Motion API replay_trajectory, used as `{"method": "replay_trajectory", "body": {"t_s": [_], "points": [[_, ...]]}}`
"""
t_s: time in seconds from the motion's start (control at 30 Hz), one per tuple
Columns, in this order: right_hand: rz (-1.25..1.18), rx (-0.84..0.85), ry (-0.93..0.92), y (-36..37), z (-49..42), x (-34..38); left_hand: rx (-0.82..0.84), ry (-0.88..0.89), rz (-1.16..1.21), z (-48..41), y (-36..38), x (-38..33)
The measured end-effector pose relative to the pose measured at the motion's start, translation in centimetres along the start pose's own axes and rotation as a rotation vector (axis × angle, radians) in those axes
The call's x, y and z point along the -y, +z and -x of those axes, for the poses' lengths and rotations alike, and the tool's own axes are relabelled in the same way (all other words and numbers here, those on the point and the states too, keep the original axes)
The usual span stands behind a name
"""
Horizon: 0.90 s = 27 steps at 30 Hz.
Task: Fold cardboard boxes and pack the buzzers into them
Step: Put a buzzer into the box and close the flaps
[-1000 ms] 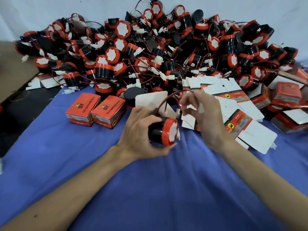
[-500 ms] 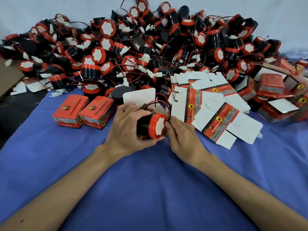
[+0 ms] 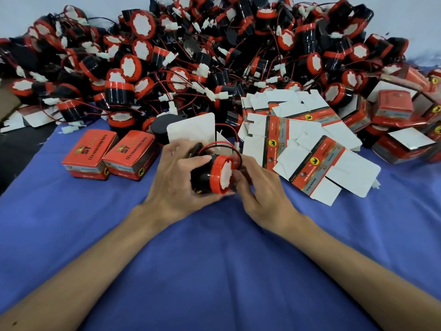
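Blue-clothed bench [image 3: 214,271], head view. Buzzer [image 3: 216,175], frame centre: left hand [image 3: 176,185] grips its black body, face turned sideways, likely for tucking its wire [image 3: 222,143]. Right hand [image 3: 260,192] curled at the rim; pinch unclear. Flat box blanks [image 3: 322,163] alongside, frame right.

Head camera, downward, close over buzzer [image 3: 212,174]

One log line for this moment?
left hand: grips buzzer | right hand: at its white face, grip unclear | flat boxes: not yet folded
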State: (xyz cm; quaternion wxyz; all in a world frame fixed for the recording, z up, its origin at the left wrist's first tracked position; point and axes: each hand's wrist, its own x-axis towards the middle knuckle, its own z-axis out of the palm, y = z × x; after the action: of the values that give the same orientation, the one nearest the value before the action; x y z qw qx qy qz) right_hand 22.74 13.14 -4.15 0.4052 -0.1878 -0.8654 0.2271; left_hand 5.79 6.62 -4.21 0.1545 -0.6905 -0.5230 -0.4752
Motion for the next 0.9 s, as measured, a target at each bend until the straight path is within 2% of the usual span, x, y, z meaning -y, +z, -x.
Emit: {"method": "replay_trajectory", "body": {"t_s": [0.17, 0.3, 0.47, 0.53, 0.73, 0.83, 0.9], "points": [[0.002, -0.006, -0.037, -0.3, 0.4, -0.1, -0.03, -0.03, 0.051, 0.1, 0.2, 0.0], [0.011, -0.068, -0.092, -0.7, 0.0, 0.1, -0.04, -0.114, 0.191, 0.4, 0.1, 0.7], [0.122, -0.033, -0.134, -0.5, -0.1, 0.6, -0.196, 0.015, 0.349, 0.4, 0.2, 0.4], [0.149, -0.016, -0.161, -0.3, 0.1, 1.1, -0.258, 0.057, 0.326, 0.2, 0.3, -0.2], [0.074, 0.114, -0.177, 0.6, 0.8, 2.6, -0.242, 0.175, 0.269, 0.4, 0.7, -0.5], [0.157, 0.125, -0.197, 0.7, 0.6, 2.9, -0.194, 0.155, 0.258, 0.3, 0.8, -0.6], [0.222, 0.122, -0.256, 0.8, 0.6, 2.9, -0.226, 0.171, 0.238, 0.4, 0.8, -0.7]]}}
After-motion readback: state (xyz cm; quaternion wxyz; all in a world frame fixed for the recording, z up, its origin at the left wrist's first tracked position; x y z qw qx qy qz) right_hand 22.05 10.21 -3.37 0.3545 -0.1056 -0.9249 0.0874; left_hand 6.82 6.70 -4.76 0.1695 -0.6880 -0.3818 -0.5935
